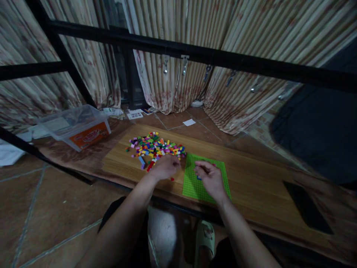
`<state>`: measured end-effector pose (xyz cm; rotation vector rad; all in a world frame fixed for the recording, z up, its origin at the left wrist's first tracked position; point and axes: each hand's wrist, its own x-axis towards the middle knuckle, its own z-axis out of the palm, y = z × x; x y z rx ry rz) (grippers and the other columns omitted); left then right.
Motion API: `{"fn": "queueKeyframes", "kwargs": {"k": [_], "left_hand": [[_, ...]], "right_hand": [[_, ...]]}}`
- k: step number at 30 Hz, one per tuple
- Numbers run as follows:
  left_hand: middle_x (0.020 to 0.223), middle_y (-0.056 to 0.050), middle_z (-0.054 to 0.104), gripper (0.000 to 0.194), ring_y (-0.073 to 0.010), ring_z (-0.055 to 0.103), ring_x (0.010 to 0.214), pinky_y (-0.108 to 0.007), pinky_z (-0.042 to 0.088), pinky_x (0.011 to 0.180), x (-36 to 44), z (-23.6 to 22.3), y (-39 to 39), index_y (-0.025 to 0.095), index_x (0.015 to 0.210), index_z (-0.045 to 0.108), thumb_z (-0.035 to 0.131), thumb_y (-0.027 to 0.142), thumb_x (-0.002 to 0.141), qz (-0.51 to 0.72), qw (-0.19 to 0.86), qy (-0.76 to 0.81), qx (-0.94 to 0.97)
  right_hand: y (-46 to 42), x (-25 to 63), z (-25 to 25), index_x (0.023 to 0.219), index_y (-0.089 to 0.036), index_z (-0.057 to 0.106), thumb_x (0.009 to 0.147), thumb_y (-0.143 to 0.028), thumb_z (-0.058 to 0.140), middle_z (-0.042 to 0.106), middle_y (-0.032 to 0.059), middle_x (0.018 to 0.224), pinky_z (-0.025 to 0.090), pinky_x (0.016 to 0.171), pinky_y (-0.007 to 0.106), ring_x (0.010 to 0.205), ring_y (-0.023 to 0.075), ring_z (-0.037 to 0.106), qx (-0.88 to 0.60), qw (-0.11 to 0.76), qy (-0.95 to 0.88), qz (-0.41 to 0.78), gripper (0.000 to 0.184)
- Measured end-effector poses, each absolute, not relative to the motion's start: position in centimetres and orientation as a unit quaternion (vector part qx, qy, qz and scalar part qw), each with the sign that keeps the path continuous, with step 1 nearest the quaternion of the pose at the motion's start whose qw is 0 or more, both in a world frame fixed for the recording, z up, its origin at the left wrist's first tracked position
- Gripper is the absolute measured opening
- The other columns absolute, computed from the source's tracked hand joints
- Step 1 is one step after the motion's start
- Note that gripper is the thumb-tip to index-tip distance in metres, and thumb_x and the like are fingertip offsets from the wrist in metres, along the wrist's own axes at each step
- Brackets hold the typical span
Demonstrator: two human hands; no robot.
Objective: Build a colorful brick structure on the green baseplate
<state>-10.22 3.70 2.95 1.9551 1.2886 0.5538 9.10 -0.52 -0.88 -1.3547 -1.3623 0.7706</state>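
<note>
A green studded baseplate (192, 188) lies on the wooden board, with a bit of blue brick (199, 178) showing on it beside my fingers. Over the plate, my right hand (211, 178) is closed in a pinch; what its fingertips hold, if anything, is too small to make out. My left hand (166, 167) is curled just left of the plate, at the near edge of a pile of colourful toy bricks (153, 147). Its fingertips are partly hidden. A small red brick (172, 179) lies on the wood below my left hand.
The bricks and plate rest on a long wooden board (251, 186). A clear plastic box (80, 126) with an orange label stands at the left. A dark flat slab (306, 206) lies at the right end. A black metal bar (173, 48) crosses in front of striped curtains (178, 85).
</note>
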Motion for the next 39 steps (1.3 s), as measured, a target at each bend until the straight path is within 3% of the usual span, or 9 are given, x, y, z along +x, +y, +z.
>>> {"fn": "queueKeyframes", "kwargs": {"k": [6,11,16,21,26,30,39], "left_hand": [[0.089,-0.009,0.072,0.025,-0.0236,0.065,0.088,-0.030,0.047,0.076,-10.4,2.5,1.1,0.019,0.088,0.072,0.061,0.012,0.067,0.082,0.238,0.547,0.799],[0.084,-0.012,0.071,0.024,-0.0237,0.065,0.084,-0.031,0.046,0.078,-9.7,1.9,1.0,0.015,0.082,0.070,0.050,0.004,0.073,0.036,0.181,0.547,0.816],[0.086,-0.014,0.071,0.022,-0.0266,0.066,0.086,-0.034,0.046,0.077,-9.0,1.6,1.3,0.014,0.084,0.069,0.047,0.013,0.082,0.033,0.131,0.553,0.822],[0.085,-0.009,0.071,0.021,-0.0210,0.066,0.081,-0.029,0.046,0.073,-7.8,1.8,1.5,0.017,0.083,0.067,0.047,0.012,0.081,0.137,0.169,0.537,0.815],[0.091,-0.008,0.071,0.023,-0.0183,0.065,0.080,-0.027,0.048,0.073,-5.9,1.7,1.8,0.016,0.094,0.068,0.051,0.011,0.079,0.237,0.236,0.509,0.793],[0.094,-0.007,0.070,0.029,-0.0166,0.065,0.082,-0.026,0.050,0.076,-4.4,1.5,1.7,0.017,0.102,0.068,0.052,0.012,0.079,0.244,0.257,0.494,0.794],[0.091,-0.005,0.069,0.024,-0.0167,0.064,0.083,-0.026,0.050,0.077,-3.0,1.4,1.8,0.020,0.098,0.068,0.053,0.016,0.080,0.235,0.256,0.474,0.809]], "right_hand": [[-2.0,12.6,1.3,0.089,-0.021,0.073,0.068,-0.038,0.075,0.075,0.0045,0.081,0.057,0.072,0.037,0.072,0.0176,0.069,-0.515,0.580,-0.418,0.473,0.026],[-2.1,16.1,1.9,0.079,-0.023,0.075,0.061,-0.040,0.080,0.074,0.0038,0.077,0.057,0.077,0.038,0.074,0.0186,0.069,-0.521,0.630,-0.383,0.430,0.025],[-2.1,18.0,0.8,0.072,-0.021,0.073,0.056,-0.040,0.081,0.073,0.0034,0.070,0.057,0.068,0.037,0.067,0.0186,0.068,-0.571,0.606,-0.392,0.391,0.026],[-1.9,17.2,-0.3,0.074,-0.020,0.073,0.056,-0.033,0.079,0.073,0.0026,0.069,0.053,0.055,0.031,0.056,0.0153,0.062,-0.618,0.568,-0.421,0.344,0.023],[-1.2,16.4,-1.4,0.073,-0.020,0.071,0.059,-0.030,0.074,0.074,0.0024,0.073,0.055,0.068,0.033,0.067,0.0170,0.066,-0.624,0.564,-0.446,0.307,0.017],[-0.9,16.2,-2.2,0.075,-0.019,0.070,0.064,-0.031,0.072,0.073,0.0031,0.076,0.055,0.069,0.033,0.070,0.0177,0.067,-0.624,0.552,-0.472,0.290,0.016],[-1.1,16.6,-2.7,0.081,-0.020,0.069,0.070,-0.029,0.067,0.073,0.0041,0.082,0.055,0.076,0.036,0.077,0.0191,0.068,-0.631,0.521,-0.513,0.258,0.015]]}}
